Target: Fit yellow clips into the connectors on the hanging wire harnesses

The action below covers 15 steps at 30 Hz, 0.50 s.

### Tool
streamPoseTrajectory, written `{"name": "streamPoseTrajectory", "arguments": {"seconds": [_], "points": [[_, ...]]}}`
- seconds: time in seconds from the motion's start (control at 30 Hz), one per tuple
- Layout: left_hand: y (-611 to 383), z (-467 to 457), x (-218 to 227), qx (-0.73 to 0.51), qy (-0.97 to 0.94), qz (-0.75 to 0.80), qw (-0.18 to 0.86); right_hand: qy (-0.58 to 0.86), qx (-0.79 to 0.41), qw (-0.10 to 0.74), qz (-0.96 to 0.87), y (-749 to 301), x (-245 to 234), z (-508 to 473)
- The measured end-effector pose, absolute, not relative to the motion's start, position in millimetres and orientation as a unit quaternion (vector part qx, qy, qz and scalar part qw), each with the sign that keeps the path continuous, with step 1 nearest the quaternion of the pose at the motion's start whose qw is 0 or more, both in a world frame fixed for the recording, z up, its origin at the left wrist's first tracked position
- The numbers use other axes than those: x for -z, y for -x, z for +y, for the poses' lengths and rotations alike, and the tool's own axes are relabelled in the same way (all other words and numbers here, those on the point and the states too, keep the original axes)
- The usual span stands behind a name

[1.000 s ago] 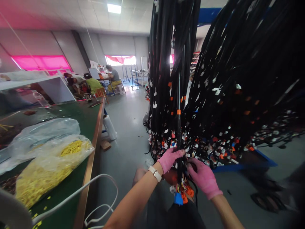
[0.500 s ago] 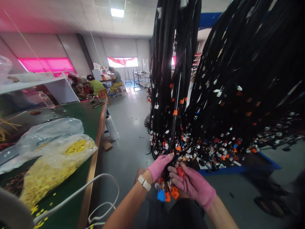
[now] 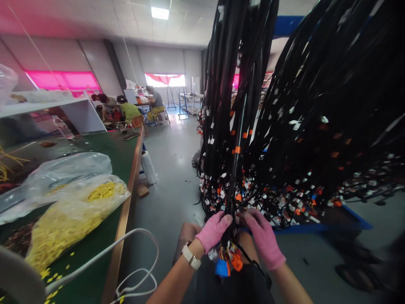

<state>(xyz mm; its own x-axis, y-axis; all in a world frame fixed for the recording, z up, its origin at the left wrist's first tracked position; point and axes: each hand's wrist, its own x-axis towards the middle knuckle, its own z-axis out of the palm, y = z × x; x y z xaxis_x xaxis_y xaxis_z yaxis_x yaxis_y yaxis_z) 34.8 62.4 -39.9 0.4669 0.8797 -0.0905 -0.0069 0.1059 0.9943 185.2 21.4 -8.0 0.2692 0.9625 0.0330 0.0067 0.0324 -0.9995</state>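
My left hand (image 3: 214, 231), in a pink glove, is closed around the lower end of a black wire harness (image 3: 236, 177) that hangs in front of me. Below that grip dangle a blue connector (image 3: 222, 268) and an orange connector (image 3: 236, 261) on thin coloured wires. My right hand (image 3: 263, 238), gloved in pink too, is at the right side of the same bundle. Its fingers are bent together against the wires, and whatever is between them is hidden. A black cable (image 3: 249, 255) droops beneath the right hand over my lap.
Many more harnesses (image 3: 303, 126) hang to the right above a blue-edged tray (image 3: 357, 217). At left, a green table (image 3: 117, 158) bears a clear bag of yellow pieces (image 3: 72, 219) and a white cable (image 3: 104, 257). People (image 3: 128, 110) sit at the back.
The red connector in my right fingers no longer shows. My right hand has turned and come up against the bundle. The dangling connectors have shifted slightly right and down.
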Motion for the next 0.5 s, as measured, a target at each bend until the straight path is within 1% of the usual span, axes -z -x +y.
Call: {"name": "streamPoseTrajectory", "arguments": {"seconds": [0.1, 0.2, 0.27, 0.33, 0.4, 0.5], "points": [[-39, 48, 43, -0.356, -0.601, 0.371, 0.612, 0.591, -0.369, 0.53, -0.484, -171, 5, 29], [-37, 38, 46, -0.314, -0.59, 0.35, 0.657, 0.661, -0.343, 0.474, -0.469, -163, 9, 39], [-32, 37, 48, -0.273, -0.585, 0.337, 0.685, 0.643, -0.372, 0.468, -0.479, -165, 14, 45], [-24, 40, 48, -0.254, -0.589, 0.311, 0.702, 0.586, -0.423, 0.473, -0.504, -171, 18, 49], [-18, 45, 49, -0.26, -0.571, 0.285, 0.724, 0.538, -0.472, 0.47, -0.516, -178, 20, 51], [-13, 49, 49, -0.279, -0.475, 0.298, 0.78, 0.52, -0.523, 0.469, -0.487, -190, 23, 52]]}}
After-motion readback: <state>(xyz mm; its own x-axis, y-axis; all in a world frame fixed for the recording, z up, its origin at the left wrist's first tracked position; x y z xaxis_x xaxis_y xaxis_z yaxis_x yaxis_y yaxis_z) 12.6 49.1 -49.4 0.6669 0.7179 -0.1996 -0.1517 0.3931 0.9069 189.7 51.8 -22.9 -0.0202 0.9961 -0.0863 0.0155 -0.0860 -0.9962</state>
